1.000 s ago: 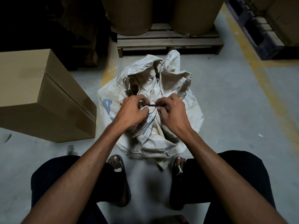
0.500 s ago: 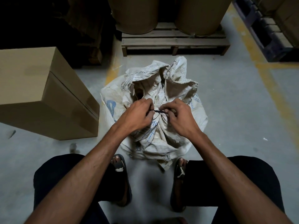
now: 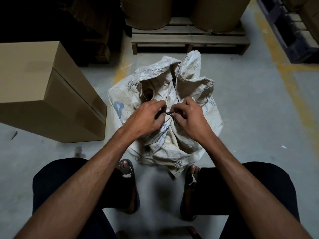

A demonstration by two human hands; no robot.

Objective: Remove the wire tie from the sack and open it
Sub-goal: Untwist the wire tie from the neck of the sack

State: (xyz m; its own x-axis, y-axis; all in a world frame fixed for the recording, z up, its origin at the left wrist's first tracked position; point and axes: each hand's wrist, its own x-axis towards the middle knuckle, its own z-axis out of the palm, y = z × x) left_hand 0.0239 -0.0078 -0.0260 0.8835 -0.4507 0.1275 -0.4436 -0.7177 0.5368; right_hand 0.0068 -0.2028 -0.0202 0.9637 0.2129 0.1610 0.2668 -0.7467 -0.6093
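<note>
A worn white woven sack with blue print stands on the concrete floor between my feet. Its neck is bunched together, and the loose top flares out above. A thin dark wire tie runs around the bunched neck. My left hand pinches the tie's left end with curled fingers. My right hand pinches its right end. Only a short piece of wire shows between my fingertips; the rest is hidden by my hands and the folds.
A large cardboard box stands close on the left. A wooden pallet with two brown drums lies behind the sack. A dark pallet is at the far right. Yellow floor lines run along the right.
My hands stay at the neck of the sack, working the wire tie between the fingertips. The view has shifted slightly, so the sack sits a little lower.
</note>
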